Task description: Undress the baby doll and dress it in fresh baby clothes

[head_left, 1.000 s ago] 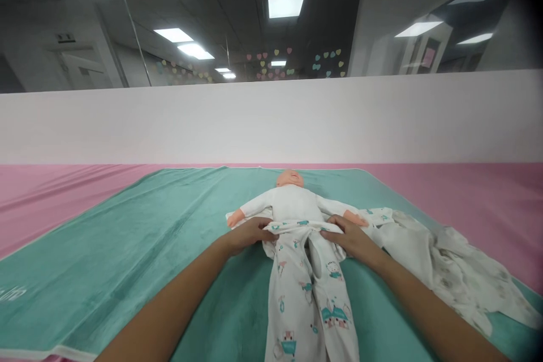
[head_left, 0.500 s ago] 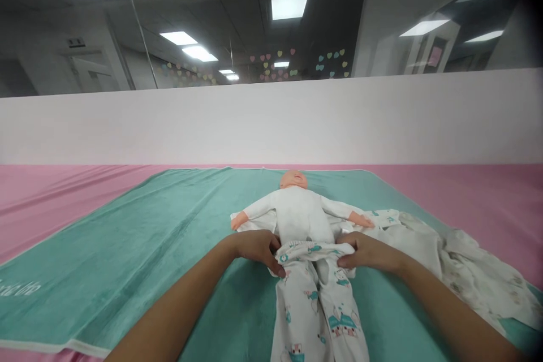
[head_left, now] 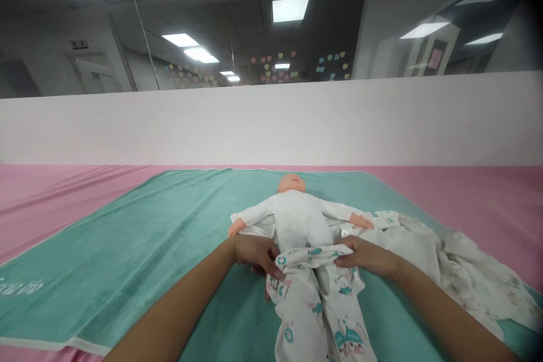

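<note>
A baby doll [head_left: 299, 215] lies on its back with its head away from me and its arms spread wide. Its torso and arms are white, while the head and hands are flesh-coloured. White baby pants [head_left: 301, 305] with teal and red prints cover its lower body, waistband just below the torso. My left hand [head_left: 258, 254] pinches the waistband's left side, thumb on top and some fingers hidden behind the cloth. On the other side, my right hand [head_left: 360, 254] grips the waistband between thumb and fingers. The doll's legs are hidden by the pants.
A teal blanket [head_left: 127, 249] lies under the doll, over a pink sheet [head_left: 466, 198]. Crumpled white printed baby clothes [head_left: 458, 271] spread out to the right. Beyond stands a low white wall [head_left: 254, 124] with a mirror or glass [head_left: 237, 22] above it.
The waistband is still held on both sides, its cloth bunched and spread a little differently. Slightly more of the left fingers shows beneath the pants. The doll's head appears slightly lower and further left.
</note>
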Motion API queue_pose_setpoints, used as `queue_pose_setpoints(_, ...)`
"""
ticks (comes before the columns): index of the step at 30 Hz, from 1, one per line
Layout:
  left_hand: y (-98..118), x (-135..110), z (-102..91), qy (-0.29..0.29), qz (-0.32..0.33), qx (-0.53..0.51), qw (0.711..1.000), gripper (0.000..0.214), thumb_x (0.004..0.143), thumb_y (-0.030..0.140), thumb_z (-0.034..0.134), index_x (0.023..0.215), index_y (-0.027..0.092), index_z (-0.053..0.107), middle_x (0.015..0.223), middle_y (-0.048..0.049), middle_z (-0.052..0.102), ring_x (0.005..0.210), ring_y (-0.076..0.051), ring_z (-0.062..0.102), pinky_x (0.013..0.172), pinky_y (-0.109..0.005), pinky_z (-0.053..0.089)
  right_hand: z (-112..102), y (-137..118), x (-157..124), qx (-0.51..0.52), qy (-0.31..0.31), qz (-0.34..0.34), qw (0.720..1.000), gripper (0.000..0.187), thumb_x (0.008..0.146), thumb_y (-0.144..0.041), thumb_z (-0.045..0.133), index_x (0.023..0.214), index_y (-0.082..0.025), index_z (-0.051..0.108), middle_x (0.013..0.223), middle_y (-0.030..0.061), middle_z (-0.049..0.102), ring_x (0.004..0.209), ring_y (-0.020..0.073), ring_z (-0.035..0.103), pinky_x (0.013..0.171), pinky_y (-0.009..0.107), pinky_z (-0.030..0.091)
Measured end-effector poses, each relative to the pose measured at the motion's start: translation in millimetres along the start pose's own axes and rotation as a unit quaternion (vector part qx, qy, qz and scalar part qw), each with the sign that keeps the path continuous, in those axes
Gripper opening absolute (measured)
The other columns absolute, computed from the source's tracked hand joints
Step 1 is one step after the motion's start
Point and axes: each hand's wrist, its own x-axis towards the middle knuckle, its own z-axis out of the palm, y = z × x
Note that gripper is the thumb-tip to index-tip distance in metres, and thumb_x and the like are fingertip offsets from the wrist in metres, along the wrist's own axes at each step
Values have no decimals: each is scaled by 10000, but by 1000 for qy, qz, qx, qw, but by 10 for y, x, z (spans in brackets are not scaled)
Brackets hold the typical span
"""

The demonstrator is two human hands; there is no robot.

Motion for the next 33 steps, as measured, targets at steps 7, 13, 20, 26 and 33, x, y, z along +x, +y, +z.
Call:
queue_pose_setpoints(7,50,-5,52,18,-10,5,1000,287,547,405,780,662,167,670,565,14,575,434,-89,456,397,-221,348,-33,34,-8,-28,6,5,1000,332,703,-462,663,844,-164,702,808,30,671,779,211,602,724,289,435)
queue_pose_setpoints(13,123,-217,427,125,21,7,992,297,634,409,710,819,181,668,776,-4,637,673,-147,580,595,-255,470,102,-6,-94,-37,47,-11,998,415,676,-517,657,875,-154,687,829,34,666,826,235,601,773,331,451)
queue_pose_setpoints(20,186,-630,1202,236,68,33,969,931,508,389,804,1315,312,346,1229,-35,531,1090,-247,507,870,-305,427,650,-36,-760,-25,108,-62,992,810,665,-412,710,1359,-214,341,1252,104,516,1115,277,501,928,385,412)
queue_pose_setpoints(26,43,-539,1560,335,94,137,928,1060,441,413,801,1368,278,302,1390,-91,346,1265,-325,341,1047,-429,314,1074,8,-1127,-70,173,-46,981,1110,470,-265,793,1415,-268,209,1406,95,338,1264,326,343,1030,435,332)
queue_pose_setpoints(33,-325,-165,1596,387,132,139,902,1092,362,389,806,1347,237,359,1384,-122,319,1293,-390,267,1087,-486,245,1220,-56,-1094,-57,231,-54,970,1066,423,-307,828,1356,-273,315,1373,90,384,1212,344,395,996,422,379)
